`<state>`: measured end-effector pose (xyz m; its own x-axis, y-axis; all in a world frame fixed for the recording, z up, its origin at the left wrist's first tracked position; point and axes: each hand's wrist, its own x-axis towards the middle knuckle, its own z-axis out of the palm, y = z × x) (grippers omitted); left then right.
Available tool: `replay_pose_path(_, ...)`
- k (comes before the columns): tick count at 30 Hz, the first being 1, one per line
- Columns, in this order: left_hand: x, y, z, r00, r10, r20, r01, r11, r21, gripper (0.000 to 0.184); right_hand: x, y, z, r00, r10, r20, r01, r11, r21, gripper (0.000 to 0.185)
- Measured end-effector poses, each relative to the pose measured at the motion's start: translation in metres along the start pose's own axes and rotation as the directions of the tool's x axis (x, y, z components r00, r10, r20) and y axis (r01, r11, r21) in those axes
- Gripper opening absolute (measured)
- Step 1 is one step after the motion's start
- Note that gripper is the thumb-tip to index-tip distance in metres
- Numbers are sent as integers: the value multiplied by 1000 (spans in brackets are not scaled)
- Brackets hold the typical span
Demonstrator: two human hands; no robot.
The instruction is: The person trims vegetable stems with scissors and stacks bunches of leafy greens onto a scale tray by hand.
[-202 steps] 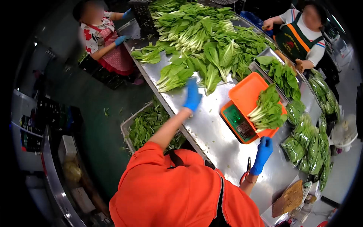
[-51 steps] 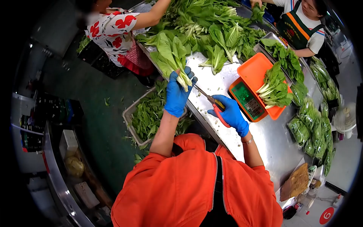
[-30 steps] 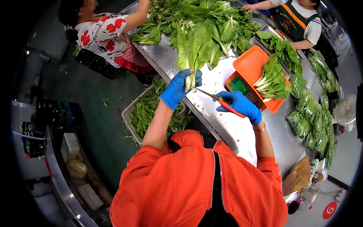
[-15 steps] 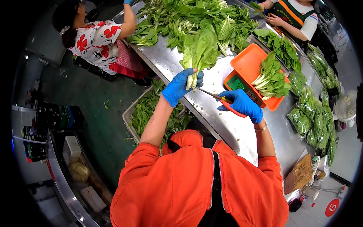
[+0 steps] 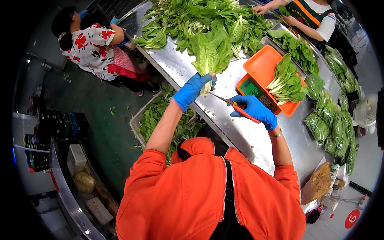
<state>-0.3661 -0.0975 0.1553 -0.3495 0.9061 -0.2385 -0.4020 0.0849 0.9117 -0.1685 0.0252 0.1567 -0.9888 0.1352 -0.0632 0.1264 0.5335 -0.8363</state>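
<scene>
In a blue glove, my left hand (image 5: pixel 195 91) is closed around the pale stem end of a leafy green vegetable (image 5: pixel 211 52), its leaves pointing away from me. My right hand (image 5: pixel 257 111), also gloved in blue, grips scissors (image 5: pixel 243 112) with red handles. Their blades reach left to the stem base below my left fingers. Just beyond my right hand stands an orange scale (image 5: pixel 262 66) with a lit green display. Several trimmed greens (image 5: pixel 287 82) lie in its tray.
Loose greens (image 5: pixel 188 20) are heaped across the metal table (image 5: pixel 168 60). A crate of leaves (image 5: pixel 138 130) sits below its left edge. Bagged greens (image 5: pixel 332 124) lie at the right near a white fan (image 5: pixel 366 114). Co-workers stand at far left (image 5: pixel 94 52) and far right (image 5: pixel 312 20).
My left hand and the vegetable have shifted slightly right, while my right hand stays nearly in place. The left co-worker has moved away from the table, and the right co-worker's hand reaches toward the heap.
</scene>
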Motion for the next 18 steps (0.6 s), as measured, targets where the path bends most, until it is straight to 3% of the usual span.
replay_pose_path(1, 0, -1, 0, 1000, 0, -1, 0, 1000, 0, 31, -1, 1, 0, 1000, -13, 7, 13, 1000, 27, 36)
replay_pose_path(3, 2, -3, -2, 993, -26, 118, 57, 963, -264, 36, -2, -1, 0, 998, 32, 48, -37, 994, 104, 36)
replay_pose_path(4, 4, -5, -3, 993, -26, 118, 57, 963, -264, 36, -2, -3, -1, 993, 75, 91, -91, 980, 179, 36)
replay_pose_path(6, 6, -8, -1, 976, 5, 216, 71, 936, -346, 38, -2, -4, -1, 997, 38, 67, -48, 987, 155, 35)
replay_pose_path(10, 0, -6, 8, 991, -63, 121, 89, 971, -220, 38, -1, -5, 2, 999, -34, 31, 28, 985, 169, 34)
replay_pose_path(18, 10, -15, -2, 947, -43, 317, 154, 930, -334, 43, -8, -1, -1, 999, 40, 5, -40, 998, 49, 31)
